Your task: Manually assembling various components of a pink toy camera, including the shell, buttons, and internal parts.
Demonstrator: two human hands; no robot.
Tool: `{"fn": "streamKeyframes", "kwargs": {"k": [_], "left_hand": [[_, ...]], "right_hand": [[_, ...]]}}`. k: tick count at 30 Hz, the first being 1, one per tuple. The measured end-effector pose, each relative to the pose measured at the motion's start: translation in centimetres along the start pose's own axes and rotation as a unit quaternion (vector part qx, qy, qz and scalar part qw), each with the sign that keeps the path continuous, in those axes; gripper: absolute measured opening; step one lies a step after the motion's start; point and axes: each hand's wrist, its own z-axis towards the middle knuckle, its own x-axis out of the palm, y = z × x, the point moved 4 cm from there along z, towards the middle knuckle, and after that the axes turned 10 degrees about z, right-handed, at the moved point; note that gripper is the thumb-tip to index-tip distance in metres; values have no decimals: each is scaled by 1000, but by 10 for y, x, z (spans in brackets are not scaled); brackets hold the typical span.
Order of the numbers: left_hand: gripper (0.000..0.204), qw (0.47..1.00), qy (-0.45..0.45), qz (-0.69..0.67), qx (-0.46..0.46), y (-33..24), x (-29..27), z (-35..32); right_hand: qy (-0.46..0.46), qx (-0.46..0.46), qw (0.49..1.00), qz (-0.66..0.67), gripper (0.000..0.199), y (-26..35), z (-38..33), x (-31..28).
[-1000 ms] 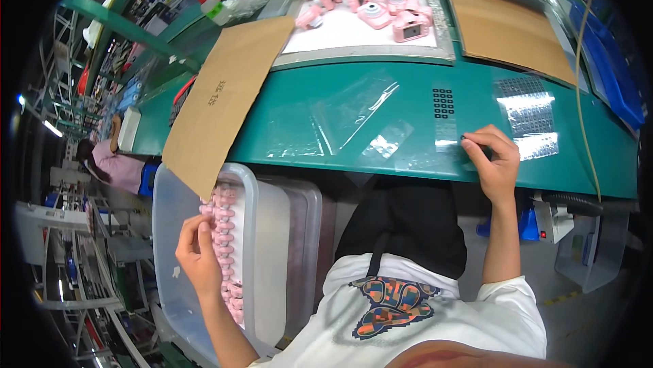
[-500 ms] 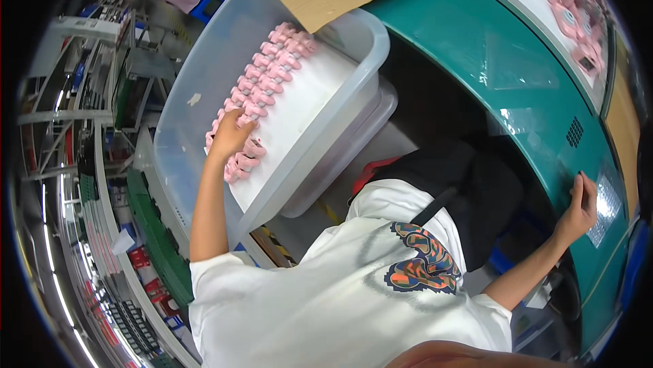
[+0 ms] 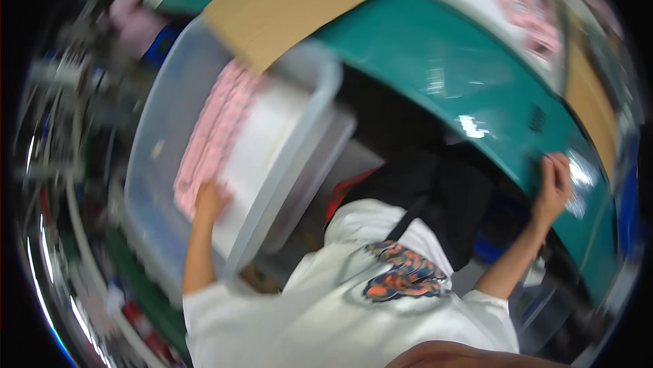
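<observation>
Left of frame, the left hand [image 3: 212,199] is at blurred pink toy cameras [image 3: 216,133], likely light, stiff, best held by their sides; right hand [image 3: 554,183], right. Cannot tell either grip's closure.

Hands: two, one left hand [image 3: 212,199], one right hand [image 3: 556,179]. Translucent tubs [image 3: 284,172]: at least two. Brown cardboard sheets [image 3: 292,7]: two. Dark dotted sheet [image 3: 537,119]: one. Co-worker [image 3: 132,24]: one. Pink pieces [image 3: 212,126] in the tub: many, in rows; blur prevents exact count.
</observation>
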Motion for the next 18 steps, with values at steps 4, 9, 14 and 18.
{"fn": "streamKeyframes", "kwargs": {"k": [4,9,14,18], "left_hand": [[20,997,-60,-12,51,-42,-32,-6],[38,993,-11,-7,121,-19,-11,2],[60,992,2,37,118,-24,-11,0],[66,996,-8,13,92,-52,-33,-11]], "right_hand": [[-8,16,1000,15,6,-1,3,10],[-58,23,997,38,5,10,2,-3],[-50,24,997,46,6,6,3,-2],[-49,20,997,53,6,4,3,-1]]}}
